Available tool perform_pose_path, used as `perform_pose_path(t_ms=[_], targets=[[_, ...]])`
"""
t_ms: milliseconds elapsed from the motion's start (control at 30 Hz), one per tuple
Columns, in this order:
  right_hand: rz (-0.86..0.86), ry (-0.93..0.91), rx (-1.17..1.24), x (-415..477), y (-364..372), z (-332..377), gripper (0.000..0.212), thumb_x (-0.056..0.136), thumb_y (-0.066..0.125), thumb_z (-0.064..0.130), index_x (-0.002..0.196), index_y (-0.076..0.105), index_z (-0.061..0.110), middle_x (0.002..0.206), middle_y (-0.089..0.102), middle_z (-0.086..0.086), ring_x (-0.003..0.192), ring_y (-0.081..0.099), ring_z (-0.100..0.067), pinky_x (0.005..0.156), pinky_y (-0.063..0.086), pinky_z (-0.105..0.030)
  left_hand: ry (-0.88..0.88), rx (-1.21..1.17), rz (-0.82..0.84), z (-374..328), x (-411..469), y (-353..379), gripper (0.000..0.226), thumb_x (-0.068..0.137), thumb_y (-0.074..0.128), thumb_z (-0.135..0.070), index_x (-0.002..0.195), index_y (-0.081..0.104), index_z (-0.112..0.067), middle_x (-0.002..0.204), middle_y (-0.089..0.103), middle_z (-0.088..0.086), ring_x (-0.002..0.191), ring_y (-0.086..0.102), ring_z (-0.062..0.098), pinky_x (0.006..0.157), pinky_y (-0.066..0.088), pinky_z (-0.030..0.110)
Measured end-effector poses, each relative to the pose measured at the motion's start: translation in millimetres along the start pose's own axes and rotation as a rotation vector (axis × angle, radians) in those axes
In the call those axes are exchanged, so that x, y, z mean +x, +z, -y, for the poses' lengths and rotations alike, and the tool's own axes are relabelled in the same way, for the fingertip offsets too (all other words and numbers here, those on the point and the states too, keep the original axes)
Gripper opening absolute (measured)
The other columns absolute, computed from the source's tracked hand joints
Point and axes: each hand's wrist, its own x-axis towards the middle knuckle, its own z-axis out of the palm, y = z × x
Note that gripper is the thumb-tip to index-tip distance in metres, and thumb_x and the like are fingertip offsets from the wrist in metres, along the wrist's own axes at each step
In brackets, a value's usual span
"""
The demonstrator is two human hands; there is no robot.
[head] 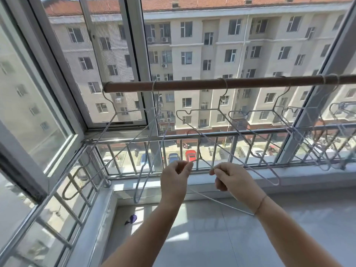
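I hold a thin wire clothes hanger (221, 202) in front of me, below a brown rod (192, 84) that runs across the window. My left hand (176, 180) pinches the wire just left of the hanger's neck. My right hand (230, 178) pinches the wire on the right shoulder. The hanger's hook (194, 135) points up and stays below the rod, apart from it. Its lower bar runs behind my right wrist. Several other empty wire hangers (227, 120) hang from the rod to the left and right.
A metal railing (192, 137) runs along the inside of the balcony windows. A white sill (289, 176) lies below it, and a grey tiled floor (212, 237) beneath. A small purple item (132, 219) lies on the floor at the left. A window sash (38, 112) stands open at the left.
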Motion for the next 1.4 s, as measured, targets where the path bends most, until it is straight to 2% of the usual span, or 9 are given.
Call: perform_pose_path(t_ms=[100, 300, 467, 633, 767, 1000, 1167, 1300, 1400], targets=[[-0.065, -0.023, 0.042, -8.3, -2.0, 9.3, 0.021, 0.091, 0.049, 0.014, 0.077, 0.064, 0.013, 0.052, 0.061, -0.001, 0.052, 0.055, -0.015, 0.065, 0.052, -0.040, -0.063, -0.185, 0.165, -14.7, -8.6, 17.2, 0.013, 0.083, 0.067, -0.029, 0.079, 0.073, -0.018, 0.072, 0.072, 0.000, 0.066, 0.062, 0.008, 0.070, 0.050, 0.026], [-0.204, -0.144, 0.057, -14.7, -18.6, 51.2, 0.026, 0.093, 0.046, 0.013, 0.075, 0.062, 0.024, 0.058, 0.064, -0.001, 0.058, 0.062, -0.013, 0.064, 0.051, -0.037, -0.015, -0.431, 0.200, -69.8, 0.7, 32.3, 0.008, 0.085, 0.065, -0.014, 0.082, 0.072, -0.010, 0.062, 0.068, -0.007, 0.059, 0.061, 0.000, 0.062, 0.048, 0.014], [-0.198, -0.233, 0.111, -4.1, -35.2, 80.4, 0.030, 0.094, 0.042, 0.009, 0.084, 0.064, 0.028, 0.066, 0.066, -0.004, 0.070, 0.067, -0.023, 0.072, 0.055, -0.042, 0.001, -0.465, 0.181, -108.6, 21.3, 29.1, 0.012, 0.086, 0.065, -0.015, 0.086, 0.071, -0.005, 0.067, 0.068, -0.001, 0.056, 0.061, 0.002, 0.054, 0.048, 0.013], [-0.183, -0.237, 0.247, 19.1, -36.7, 99.7, 0.034, 0.094, 0.037, 0.002, 0.080, 0.063, 0.019, 0.066, 0.063, -0.010, 0.064, 0.061, -0.019, 0.063, 0.052, -0.031, -0.040, -0.490, 0.150, -131.7, 40.4, 23.1, 0.017, 0.087, 0.062, -0.012, 0.095, 0.069, 0.002, 0.066, 0.063, 0.001, 0.050, 0.058, 0.002, 0.045, 0.046, 0.013], [-0.174, -0.182, 0.234, 33.8, -26.0, 98.2, 0.033, 0.091, 0.037, 0.001, 0.075, 0.063, 0.015, 0.062, 0.062, -0.010, 0.064, 0.060, -0.024, 0.067, 0.053, -0.041, -0.144, -0.455, 0.124, -128.6, 49.2, 20.3, 0.009, 0.087, 0.062, -0.012, 0.084, 0.068, -0.005, 0.062, 0.061, 0.000, 0.051, 0.056, 0.008, 0.043, 0.045, 0.017], [-0.159, -0.129, 0.124, 40.5, -13.4, 81.6, 0.026, 0.090, 0.040, 0.006, 0.084, 0.064, 0.010, 0.062, 0.066, -0.004, 0.061, 0.062, -0.015, 0.061, 0.047, -0.030, -0.201, -0.422, 0.133, -111.1, 49.7, 18.4, 0.010, 0.087, 0.061, -0.010, 0.089, 0.068, -0.002, 0.068, 0.061, 0.002, 0.056, 0.054, 0.008, 0.051, 0.046, 0.016], [-0.243, -0.099, -0.137, 29.8, -13.8, 82.9, 0.037, 0.091, 0.048, 0.021, 0.126, 0.047, 0.012, 0.115, 0.063, -0.005, 0.106, 0.058, -0.019, 0.089, 0.044, -0.029, -0.005, -0.217, 0.221, -112.5, 36.2, -4.9, 0.025, 0.087, 0.060, -0.016, 0.112, 0.063, -0.011, 0.103, 0.067, 0.003, 0.098, 0.061, 0.013, 0.088, 0.048, 0.025], [-0.441, -0.373, -0.181, 1.2, 8.4, 98.8, 0.040, 0.086, 0.056, 0.012, 0.126, 0.050, 0.010, 0.121, 0.056, -0.003, 0.114, 0.052, -0.015, 0.097, 0.038, -0.021, 0.249, -0.172, -0.070, -106.0, 26.2, -42.6, 0.029, 0.088, 0.059, -0.015, 0.117, 0.060, -0.017, 0.102, 0.066, -0.006, 0.096, 0.062, 0.004, 0.082, 0.049, 0.014], [-0.341, -0.421, -0.095, -10.1, 37.7, 108.8, 0.038, 0.086, 0.057, 0.015, 0.124, 0.051, 0.015, 0.116, 0.053, 0.006, 0.109, 0.053, -0.010, 0.096, 0.045, -0.025, 0.222, -0.159, -0.266, -89.3, 36.5, -63.0, 0.022, 0.089, 0.058, -0.017, 0.111, 0.063, -0.019, 0.099, 0.065, -0.008, 0.091, 0.061, 0.002, 0.076, 0.047, 0.013]])
